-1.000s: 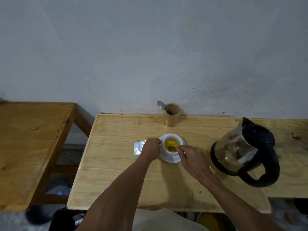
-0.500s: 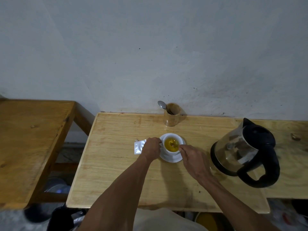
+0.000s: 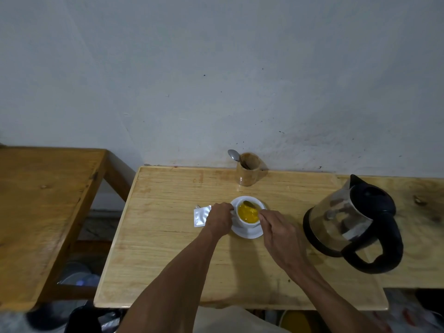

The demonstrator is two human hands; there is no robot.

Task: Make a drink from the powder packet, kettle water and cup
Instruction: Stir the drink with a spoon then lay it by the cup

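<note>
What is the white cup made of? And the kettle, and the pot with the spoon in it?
The cup looks like glazed white ceramic: smooth and shiny. The kettle seems to be shiny metal that mirrors the room, with black, probably plastic, lid and handle. The pot looks like polished wood, showing grain.

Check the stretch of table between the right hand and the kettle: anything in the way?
Nothing visible. The right hand holds a spoon in the cup; bare table lies between it and the kettle to its right. The packet lies left of the cup.

Plain home kitchen corner: wooden table (image 3: 168, 236), electric kettle (image 3: 348, 222), spoon holder (image 3: 248, 173), bare wall (image 3: 216, 80).
</note>
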